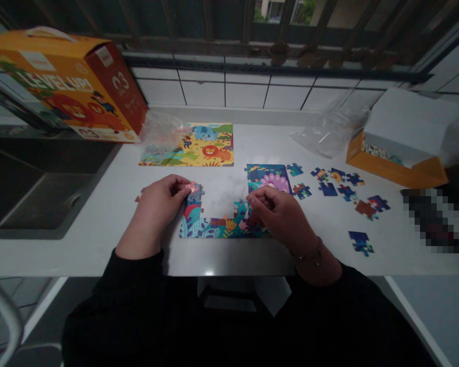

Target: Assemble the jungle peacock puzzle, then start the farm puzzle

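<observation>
A partly joined jigsaw puzzle (210,230) with a sea picture lies flat on the counter, its middle open. At its left side, my left hand (162,201) pinches a puzzle piece (194,192) with a pink figure, which sits against the upper left edge. My right hand (277,206) is closed over the right side, thumb and forefinger together beside a teal puzzle piece (241,209); what they hold, if anything, is hidden. Beyond that hand shows a joined corner section (265,173) with a purple shape. Another piece (138,198) is mostly covered by my left hand.
Several loose pieces (328,189) are scattered to the right. An open orange box (396,171) and a clear plastic bag (325,132) stand behind them. A yellow animal picture sheet (214,145), a large orange box (72,86) and a dark sink (42,204) are left.
</observation>
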### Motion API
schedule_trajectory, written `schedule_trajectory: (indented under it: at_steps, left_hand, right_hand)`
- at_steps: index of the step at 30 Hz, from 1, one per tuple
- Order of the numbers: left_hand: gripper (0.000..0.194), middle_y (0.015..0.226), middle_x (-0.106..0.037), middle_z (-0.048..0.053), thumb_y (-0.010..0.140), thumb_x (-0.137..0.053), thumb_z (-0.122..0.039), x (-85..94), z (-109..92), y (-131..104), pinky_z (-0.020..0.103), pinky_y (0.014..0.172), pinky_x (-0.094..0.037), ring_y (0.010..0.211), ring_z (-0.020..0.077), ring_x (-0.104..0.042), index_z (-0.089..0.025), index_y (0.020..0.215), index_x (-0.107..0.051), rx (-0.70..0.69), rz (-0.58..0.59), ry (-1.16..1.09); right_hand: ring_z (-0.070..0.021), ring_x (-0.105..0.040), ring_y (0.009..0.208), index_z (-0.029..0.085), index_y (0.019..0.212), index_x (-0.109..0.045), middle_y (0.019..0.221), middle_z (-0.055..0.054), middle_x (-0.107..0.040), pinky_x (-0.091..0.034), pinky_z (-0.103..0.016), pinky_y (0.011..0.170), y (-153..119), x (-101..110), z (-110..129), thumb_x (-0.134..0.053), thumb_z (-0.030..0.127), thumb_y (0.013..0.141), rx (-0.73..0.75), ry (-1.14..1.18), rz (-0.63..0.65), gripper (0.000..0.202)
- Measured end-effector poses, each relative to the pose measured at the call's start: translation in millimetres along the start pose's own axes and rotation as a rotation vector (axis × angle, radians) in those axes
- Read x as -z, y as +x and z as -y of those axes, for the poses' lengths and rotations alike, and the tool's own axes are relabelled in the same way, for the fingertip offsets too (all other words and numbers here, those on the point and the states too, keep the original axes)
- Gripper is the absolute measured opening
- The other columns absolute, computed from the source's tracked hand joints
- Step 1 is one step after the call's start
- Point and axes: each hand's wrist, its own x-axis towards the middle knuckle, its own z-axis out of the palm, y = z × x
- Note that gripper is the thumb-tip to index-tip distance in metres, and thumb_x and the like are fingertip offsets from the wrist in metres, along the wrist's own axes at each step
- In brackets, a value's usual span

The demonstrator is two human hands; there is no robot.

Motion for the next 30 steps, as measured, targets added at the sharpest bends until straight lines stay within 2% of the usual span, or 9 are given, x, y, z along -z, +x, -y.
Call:
schedule_trajectory:
  at_steps: [8,12,16,22,26,30]
  left_hand:
    - [0.015,0.105,-0.083,0.010,0.099,-0.074,-0.032,-5.1,-9.7,-2.4,0.040,0.088,-0.056,0.092,0.0277,-0.073,-0.023,0.109,-0.080,-0.105,-0.043,0.214]
    - [0.020,0.113,-0.079,0.014,0.101,-0.072,-0.037,-5.8,-8.3,-2.4,0.047,0.101,-0.056,0.105,0.0328,-0.073,-0.022,0.110,-0.081,-0.202,-0.026,0.229]
    - [0.023,0.119,-0.077,0.013,0.099,-0.073,-0.040,-4.0,-6.9,-2.7,0.046,0.109,-0.055,0.118,0.0328,-0.071,-0.023,0.112,-0.082,-0.303,0.039,0.146]
    - [0.018,0.111,-0.075,0.012,0.097,-0.075,-0.038,-8.0,-5.9,-0.5,0.045,0.103,-0.056,0.107,0.0320,-0.071,-0.022,0.103,-0.081,-0.262,0.038,0.223]
    - [0.020,0.108,-0.074,0.012,0.100,-0.072,-0.041,-12.9,-9.6,-1.4,0.044,0.099,-0.056,0.105,0.0319,-0.070,-0.022,0.104,-0.080,-0.237,0.011,0.290]
    - [0.026,0.108,-0.077,0.012,0.102,-0.069,-0.045,-8.3,-10.5,-4.0,0.044,0.099,-0.057,0.105,0.0318,-0.071,-0.024,0.107,-0.083,-0.238,0.026,0.295]
  right_hand:
    - [-0.0174,-0.077,0.065,0.023,0.098,-0.072,0.077,-0.002,-0.080,-0.057,-0.032,0.063,0.3,-0.7,-1.1,-0.066,0.048,0.107,0.013,-0.022,0.015,0.027]
    - [-0.0174,-0.077,0.065,0.024,0.098,-0.072,0.079,-0.002,-0.081,-0.057,-0.032,0.063,0.0,0.0,-1.6,-0.066,0.050,0.107,0.006,-0.008,0.025,0.028]
    - [-0.0167,-0.075,0.063,0.024,0.097,-0.071,0.079,-0.001,-0.081,-0.056,-0.031,0.062,-0.4,0.8,-1.1,-0.066,0.052,0.107,0.014,-0.021,0.019,0.029]
    - [-0.0205,-0.081,0.072,0.025,0.100,-0.072,0.084,-0.002,-0.082,-0.061,-0.034,0.067,-0.1,0.6,-4.4,-0.067,0.053,0.107,0.012,0.011,0.033,0.029]
    - [-0.0214,-0.082,0.077,0.025,0.100,-0.073,0.086,-0.004,-0.082,-0.062,-0.035,0.072,0.4,0.1,-7.2,-0.067,0.052,0.107,0.029,-0.032,0.026,0.028]
    - [-0.0216,-0.081,0.079,0.026,0.100,-0.073,0.086,-0.004,-0.082,-0.062,-0.036,0.073,0.0,0.0,-5.5,-0.067,0.052,0.107,0.019,-0.045,0.033,0.028]
